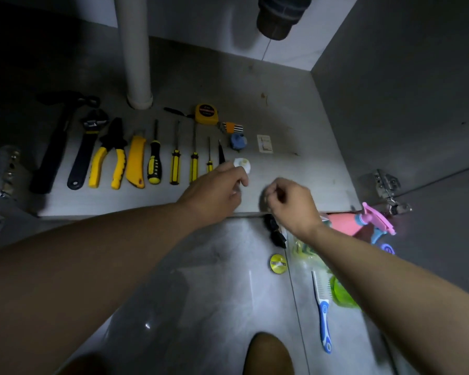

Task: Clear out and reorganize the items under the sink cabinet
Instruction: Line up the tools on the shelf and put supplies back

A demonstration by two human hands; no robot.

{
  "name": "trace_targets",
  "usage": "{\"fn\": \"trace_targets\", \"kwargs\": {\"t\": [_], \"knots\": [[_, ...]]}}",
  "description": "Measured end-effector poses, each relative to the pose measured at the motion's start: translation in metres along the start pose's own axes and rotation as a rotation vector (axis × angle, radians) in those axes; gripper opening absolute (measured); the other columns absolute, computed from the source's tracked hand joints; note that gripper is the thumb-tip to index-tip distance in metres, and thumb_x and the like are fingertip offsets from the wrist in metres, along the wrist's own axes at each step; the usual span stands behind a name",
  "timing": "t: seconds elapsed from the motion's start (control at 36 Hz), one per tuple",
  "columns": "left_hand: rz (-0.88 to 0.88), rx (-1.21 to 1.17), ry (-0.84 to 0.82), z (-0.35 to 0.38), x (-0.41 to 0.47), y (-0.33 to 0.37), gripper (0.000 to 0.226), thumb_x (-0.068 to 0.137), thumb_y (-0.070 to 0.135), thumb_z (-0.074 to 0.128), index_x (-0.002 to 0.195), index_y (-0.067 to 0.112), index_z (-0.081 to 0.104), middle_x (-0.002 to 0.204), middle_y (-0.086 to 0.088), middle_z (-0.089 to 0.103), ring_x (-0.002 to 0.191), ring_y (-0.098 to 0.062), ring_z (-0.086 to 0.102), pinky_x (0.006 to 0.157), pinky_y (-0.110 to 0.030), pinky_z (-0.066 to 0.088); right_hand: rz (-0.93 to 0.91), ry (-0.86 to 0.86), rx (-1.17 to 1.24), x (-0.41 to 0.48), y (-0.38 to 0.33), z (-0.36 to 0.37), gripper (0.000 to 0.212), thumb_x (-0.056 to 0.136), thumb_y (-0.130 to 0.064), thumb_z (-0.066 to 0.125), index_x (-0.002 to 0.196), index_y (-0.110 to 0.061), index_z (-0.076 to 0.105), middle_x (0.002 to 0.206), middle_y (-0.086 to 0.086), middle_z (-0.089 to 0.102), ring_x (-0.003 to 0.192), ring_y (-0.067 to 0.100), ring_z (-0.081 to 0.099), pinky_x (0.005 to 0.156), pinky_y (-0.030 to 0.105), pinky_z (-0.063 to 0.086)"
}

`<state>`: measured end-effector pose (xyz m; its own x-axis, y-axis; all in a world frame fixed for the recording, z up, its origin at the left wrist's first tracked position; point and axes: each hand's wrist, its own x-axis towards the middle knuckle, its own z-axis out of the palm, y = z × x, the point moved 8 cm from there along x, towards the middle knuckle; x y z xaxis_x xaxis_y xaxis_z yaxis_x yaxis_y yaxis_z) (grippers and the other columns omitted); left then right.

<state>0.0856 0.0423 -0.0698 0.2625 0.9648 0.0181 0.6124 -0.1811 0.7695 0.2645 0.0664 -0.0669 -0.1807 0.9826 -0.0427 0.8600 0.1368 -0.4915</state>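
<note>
**Under-sink cabinet floor (295, 117): tool row (137, 161) laid out, both hands at the front edge.**

The row is set from a hammer (53, 150) at the left to a white roll (242, 165) at the right, and bare floor is left between the roll and the right wall (404, 104). The left hand (217, 196) is held just beside the roll, and the right hand (290, 204) over the front edge. Both sets of fingers are curled, but whether anything is gripped cannot be told. The hammer head is lost in shadow. A pink spray bottle (344, 224) outside is partly hidden by the right wrist.

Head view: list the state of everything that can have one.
left hand: curled at the white roll, grip unclear
right hand: curled, nothing visible in it
pliers: handles spread
tape measure: retracted
cabinet door: open
</note>
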Motion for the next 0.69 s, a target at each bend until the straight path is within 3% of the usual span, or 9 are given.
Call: {"fn": "trace_targets", "kwargs": {"t": [0.06, 0.11, 0.17, 0.22, 0.31, 0.44, 0.56, 0.61, 0.69], "knots": [[0.023, -0.006, -0.053, 0.013, -0.002, 0.011, 0.018, 0.092, 0.022, 0.061, 0.108, 0.029, 0.060, 0.113, 0.009, 0.053, 0.091, -0.015, 0.059, 0.083, -0.039, 0.054, -0.031, -0.111, -0.124, -0.024, 0.015, 0.012, 0.010, 0.088, -0.025, 0.055, 0.079, -0.024, 0.059, 0.073, -0.009, 0.065, 0.069, 0.014, 0.060, 0.067, 0.028, 0.048], [0.024, -0.027, -0.116, 0.030, -0.004, 0.018, 0.015, 0.091, 0.021, 0.060, 0.104, 0.028, 0.060, 0.105, 0.008, 0.054, 0.086, -0.015, 0.058, 0.080, -0.038, 0.053, -0.041, -0.343, -0.258, -0.051, 0.033, 0.036, 0.009, 0.087, -0.028, 0.056, 0.090, -0.024, 0.064, 0.092, -0.002, 0.067, 0.083, 0.024, 0.066, 0.076, 0.034, 0.053], [0.017, -0.046, -0.196, 0.049, -0.008, 0.021, 0.013, 0.090, 0.019, 0.060, 0.100, 0.027, 0.063, 0.098, 0.009, 0.055, 0.082, -0.012, 0.057, 0.077, -0.034, 0.051, -0.006, -0.571, -0.418, -0.078, 0.054, 0.059, 0.031, 0.087, -0.035, 0.059, 0.117, -0.027, 0.058, 0.123, 0.005, 0.055, 0.100, 0.033, 0.065, 0.086, 0.039, 0.055], [0.026, -0.019, -0.278, 0.068, -0.014, 0.018, 0.013, 0.090, 0.018, 0.062, 0.101, 0.025, 0.065, 0.094, 0.011, 0.057, 0.082, -0.010, 0.056, 0.076, -0.030, 0.049, 0.078, -0.644, -0.502, -0.095, 0.074, 0.072, 0.051, 0.088, -0.035, 0.063, 0.134, -0.027, 0.044, 0.135, 0.009, 0.040, 0.105, 0.039, 0.063, 0.086, 0.041, 0.055], [0.010, -0.020, -0.402, 0.090, -0.027, 0.005, 0.015, 0.089, 0.016, 0.064, 0.103, 0.022, 0.067, 0.089, 0.014, 0.061, 0.081, -0.008, 0.057, 0.077, -0.031, 0.052, 0.135, -0.630, -0.509, -0.108, 0.088, 0.087, 0.058, 0.089, -0.021, 0.062, 0.141, -0.024, 0.036, 0.140, 0.014, 0.030, 0.104, 0.041, 0.063, 0.087, 0.044, 0.055], [-0.112, 0.038, -0.521, 0.117, -0.043, -0.021, 0.019, 0.091, 0.017, 0.059, 0.106, 0.024, 0.068, 0.108, 0.005, 0.068, 0.089, -0.013, 0.062, 0.088, -0.038, 0.054, 0.159, -0.538, -0.414, -0.118, 0.097, 0.104, 0.055, 0.092, -0.012, 0.057, 0.143, -0.020, 0.038, 0.140, 0.015, 0.032, 0.105, 0.038, 0.062, 0.091, 0.042, 0.053], [-0.190, 0.035, -0.616, 0.132, -0.047, -0.032, 0.018, 0.094, 0.023, 0.059, 0.111, 0.026, 0.064, 0.113, 0.003, 0.068, 0.102, -0.018, 0.067, 0.093, -0.038, 0.054, 0.190, -0.496, -0.264, -0.120, 0.097, 0.106, 0.051, 0.090, -0.022, 0.065, 0.136, -0.025, 0.041, 0.134, 0.011, 0.038, 0.100, 0.041, 0.064, 0.088, 0.043, 0.055], [-0.230, 0.023, -0.612, 0.134, -0.045, -0.034, 0.020, 0.094, 0.026, 0.062, 0.114, 0.026, 0.062, 0.112, 0.003, 0.069, 0.098, -0.017, 0.068, 0.088, -0.034, 0.055, 0.188, -0.463, -0.153, -0.120, 0.089, 0.102, 0.048, 0.088, -0.034, 0.069, 0.127, -0.025, 0.043, 0.126, 0.007, 0.043, 0.097, 0.038, 0.062, 0.085, 0.043, 0.055], [-0.256, 0.027, -0.548, 0.130, -0.038, -0.031, 0.022, 0.093, 0.027, 0.061, 0.115, 0.025, 0.062, 0.109, 0.003, 0.069, 0.093, -0.015, 0.068, 0.082, -0.030, 0.056, 0.156, -0.363, 0.015, -0.115, 0.071, 0.086, 0.043, 0.082, -0.037, 0.074, 0.111, -0.026, 0.044, 0.112, 0.000, 0.047, 0.090, 0.027, 0.060, 0.078, 0.045, 0.054]]}}
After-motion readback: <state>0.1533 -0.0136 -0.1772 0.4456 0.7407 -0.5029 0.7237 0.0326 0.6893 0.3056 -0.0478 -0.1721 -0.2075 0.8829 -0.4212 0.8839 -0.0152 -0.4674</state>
